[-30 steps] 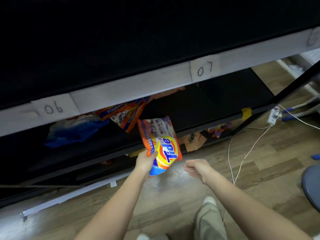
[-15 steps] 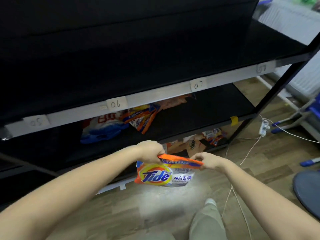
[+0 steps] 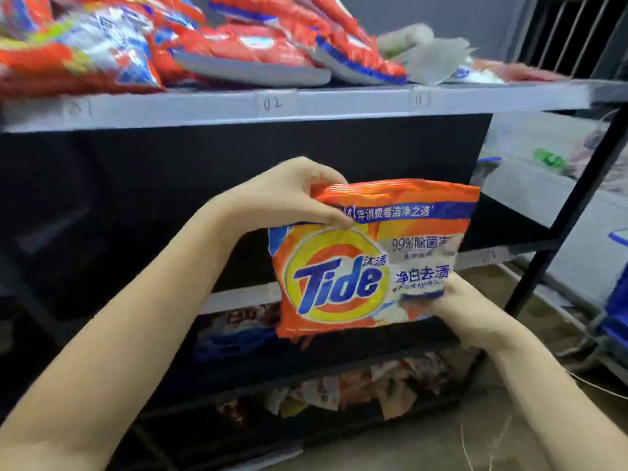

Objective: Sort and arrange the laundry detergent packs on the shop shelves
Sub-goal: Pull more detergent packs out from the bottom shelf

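You grip the Tide pack [image 3: 370, 256] upright, left hand [image 3: 292, 195] pinching its top, right hand [image 3: 465, 311] cupping its lower corner, apparently to read it before shelving it among the top-shelf packs [image 3: 238, 45].

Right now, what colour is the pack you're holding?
Mostly orange, with a yellow ring and blue lettering: pack, head view.

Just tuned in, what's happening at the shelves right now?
A person holds an orange Tide pack upright in front of the shelving, label facing the camera. The left hand grips its top left corner; the right hand holds its lower right corner. The top shelf, marked 01 to 03, already carries a pile of orange packs. A few more packs lie on the lower shelves. This pack is not yet placed.
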